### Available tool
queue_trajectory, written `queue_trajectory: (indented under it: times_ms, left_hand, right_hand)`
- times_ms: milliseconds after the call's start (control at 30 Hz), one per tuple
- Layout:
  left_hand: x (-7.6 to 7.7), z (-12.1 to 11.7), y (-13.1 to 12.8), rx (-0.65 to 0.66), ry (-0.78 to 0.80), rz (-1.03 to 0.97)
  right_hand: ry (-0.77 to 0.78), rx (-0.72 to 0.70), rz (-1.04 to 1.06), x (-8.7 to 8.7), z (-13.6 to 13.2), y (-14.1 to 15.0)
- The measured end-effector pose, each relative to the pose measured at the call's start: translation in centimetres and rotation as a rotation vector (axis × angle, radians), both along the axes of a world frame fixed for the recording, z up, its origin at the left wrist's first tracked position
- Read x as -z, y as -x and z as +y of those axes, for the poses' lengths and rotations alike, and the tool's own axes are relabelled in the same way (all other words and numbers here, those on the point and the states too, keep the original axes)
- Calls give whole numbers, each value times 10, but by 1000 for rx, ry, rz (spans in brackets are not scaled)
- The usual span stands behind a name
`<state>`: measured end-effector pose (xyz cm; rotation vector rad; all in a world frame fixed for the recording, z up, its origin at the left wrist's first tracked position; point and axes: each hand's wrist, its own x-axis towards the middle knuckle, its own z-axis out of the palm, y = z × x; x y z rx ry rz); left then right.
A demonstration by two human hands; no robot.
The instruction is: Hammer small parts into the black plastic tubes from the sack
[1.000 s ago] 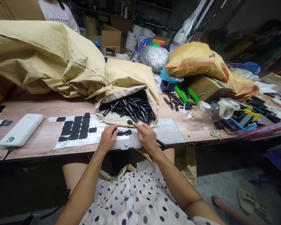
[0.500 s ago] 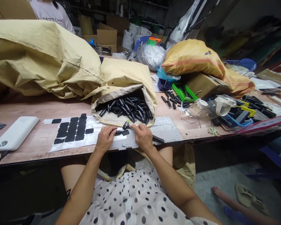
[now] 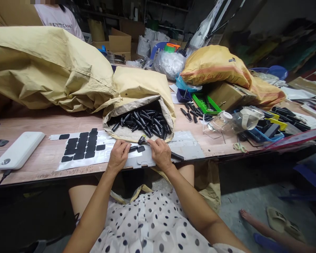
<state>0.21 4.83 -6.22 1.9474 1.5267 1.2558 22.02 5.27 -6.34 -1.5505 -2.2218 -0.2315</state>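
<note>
My right hand (image 3: 161, 151) is closed around the handle of a small hammer (image 3: 142, 140), whose head points left and whose dark grip sticks out to the right. In the closed fingers of my left hand (image 3: 119, 154) is a black tube-shaped part (image 3: 133, 149), lying low over a grey cardboard sheet (image 3: 192, 146). A small black square pad (image 3: 141, 149) rests on that sheet, between the hands. Just beyond them, an open paper sack (image 3: 137, 99) lies on its side with a heap of black tube-shaped parts (image 3: 144, 121) in its mouth.
Left of my hands lies a white sheet with black stickers (image 3: 81, 146), then a white power bank (image 3: 18, 150). A large paper sack (image 3: 50, 66) stands behind. To the right are a green tray (image 3: 206, 104), clear jug (image 3: 249, 117) and scissors (image 3: 240, 147). A person (image 3: 59, 21) is at the back.
My hands and the hammer stay almost in the same place; the left hand has shifted slightly. Another person's hand at the far right edge is gone from view.
</note>
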Motion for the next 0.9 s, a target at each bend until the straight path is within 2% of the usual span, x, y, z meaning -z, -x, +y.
queue_trajectory:
  times_ms: [200,400,600,733,900]
  left_hand:
    - [0,-3,2,27,20,51]
    - [3,1,4,33,85,37]
    - [7,1,2,11,79,38]
    - [10,2,1,7,69,38]
    - [10,1,0,-1,58,43]
  right_hand:
    - [6,3,49,-1,2,0]
    - [52,2,265,-5,2,-2]
    - [66,-162,493,-25,-13,8]
    - [53,-219,442,-32,-23,16]
    - [72,-201,325,-24,-23,16]
